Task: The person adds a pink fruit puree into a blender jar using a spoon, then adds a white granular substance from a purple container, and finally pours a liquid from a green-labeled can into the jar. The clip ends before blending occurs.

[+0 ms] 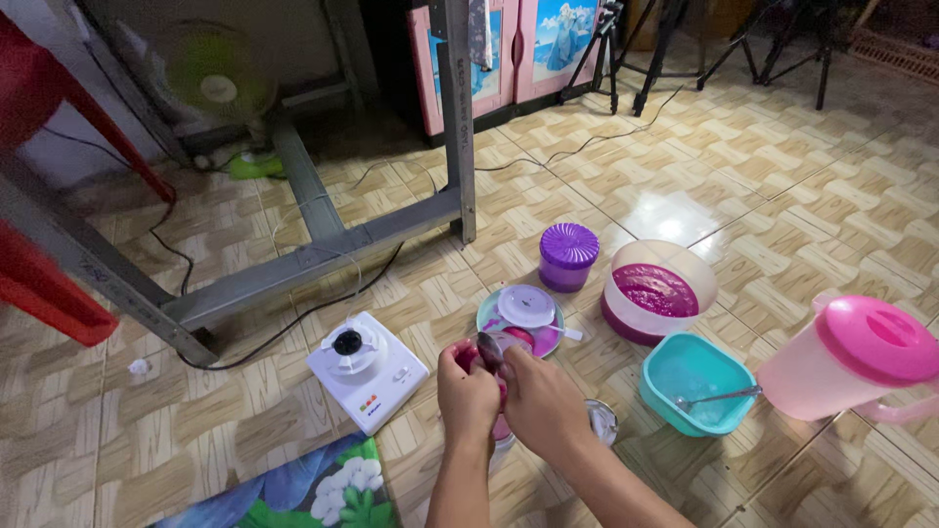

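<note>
1. Your left hand [467, 391] is wrapped around a blender jar [494, 376] smeared with magenta pulp, holding it at floor level right in front of you.
2. Your right hand [541, 401] pinches a metal spoon [489, 349], bowl at the jar mouth. Grip is narrow, fingers closed on the handle.
3. Step in hand, as I judge it: scraping the pink blend out of the jar with the spoon.
4. Just beyond the jar sits a teal plate [489, 315] with a white lid [525, 305] on it.
5. Further out: purple lidded jar [568, 256], and a white bowl [657, 291] already holding magenta puree.
6. To the right, a teal tub [691, 383] with another spoon lying in it, then a pink pitcher [851, 362].
7. To the left, the white blender base [367, 370], standing apart from the jar.
8. Next move calls for keeping the jar steady and tilted enough that the spoon reaches the wall; the pulp looks sticky and could drip on the tiled floor [782, 215].
</note>
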